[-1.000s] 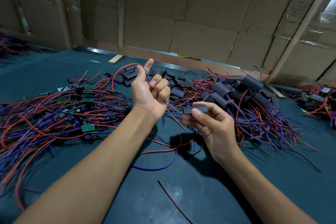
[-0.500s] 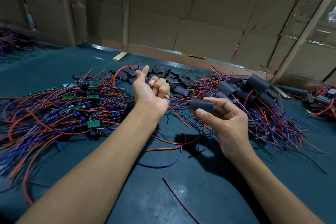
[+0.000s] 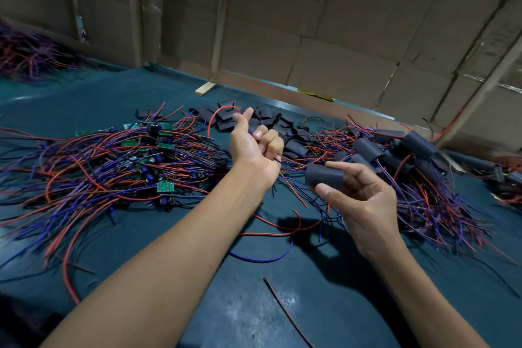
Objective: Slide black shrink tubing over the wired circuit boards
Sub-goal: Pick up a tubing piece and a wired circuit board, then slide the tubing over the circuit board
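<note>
Your left hand (image 3: 255,147) is raised over the worktop (image 3: 254,305), palm toward you, its grip curled tight round a red wire (image 3: 219,116) and a blue wire (image 3: 278,160). The red wire arcs up and over beside the thumb; the blue wire exits below the little finger. Whether a board lies inside the fist cannot be told.

Your right hand (image 3: 358,200) holds one black tube (image 3: 324,176) just right of the left wrist. The grip pinches the tube between the thumb below and the index finger above; the other fingers are loosely bent behind it. The tube lies roughly level, one open end toward the left hand, apart from the wires.

Supply positions on the worktop:
- Left: a heap of bare boards (image 3: 165,187), green, tangled in red and blue leads.
- Far centre, behind the left hand: a pile of flat tubes (image 3: 293,133).
- Right: a heap of sleeved boards (image 3: 418,144), leads fanning toward you.
- Between the forearms: loose red and blue wires and one dark offcut (image 3: 285,311).

Cardboard panels (image 3: 339,22) wall the far edge.
</note>
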The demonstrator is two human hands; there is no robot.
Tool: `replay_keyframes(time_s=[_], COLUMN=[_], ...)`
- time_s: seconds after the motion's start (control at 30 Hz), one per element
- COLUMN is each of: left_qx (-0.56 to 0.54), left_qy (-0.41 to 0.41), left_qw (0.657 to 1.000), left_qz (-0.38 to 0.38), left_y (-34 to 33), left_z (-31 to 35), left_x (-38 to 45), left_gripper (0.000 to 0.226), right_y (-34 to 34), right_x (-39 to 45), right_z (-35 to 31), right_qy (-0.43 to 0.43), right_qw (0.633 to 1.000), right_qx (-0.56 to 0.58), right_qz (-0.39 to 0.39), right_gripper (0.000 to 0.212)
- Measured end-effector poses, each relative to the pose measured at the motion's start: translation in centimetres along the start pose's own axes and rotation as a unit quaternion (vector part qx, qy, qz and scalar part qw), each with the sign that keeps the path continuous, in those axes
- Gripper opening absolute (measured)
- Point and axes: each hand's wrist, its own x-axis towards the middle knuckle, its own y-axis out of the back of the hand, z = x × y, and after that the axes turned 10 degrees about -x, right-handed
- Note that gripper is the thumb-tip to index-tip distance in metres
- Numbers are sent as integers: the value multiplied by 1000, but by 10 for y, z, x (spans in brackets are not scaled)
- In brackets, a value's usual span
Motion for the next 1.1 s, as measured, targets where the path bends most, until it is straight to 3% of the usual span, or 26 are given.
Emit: replay_keyframes(time_s=[0.5,0.87,1.1], left_qx=[76,28,51], left_qy=[-64,-27,-19], left_qw=[995,999,998], left_qz=[8,2,-44], left_y=[2,1,-1], left_z=[-7,-7,-18], left_x=[1,-2,-10], left_gripper=[31,40,41], right_y=[1,0,-7], right_x=[1,2,-1], right_z=[-6,-5,-6], right_qy=[0,-3,-2], right_qw=[1000,999,999], right_qx=[-21,-32,-33], right_qz=[22,42,43], right_gripper=[53,43,38])
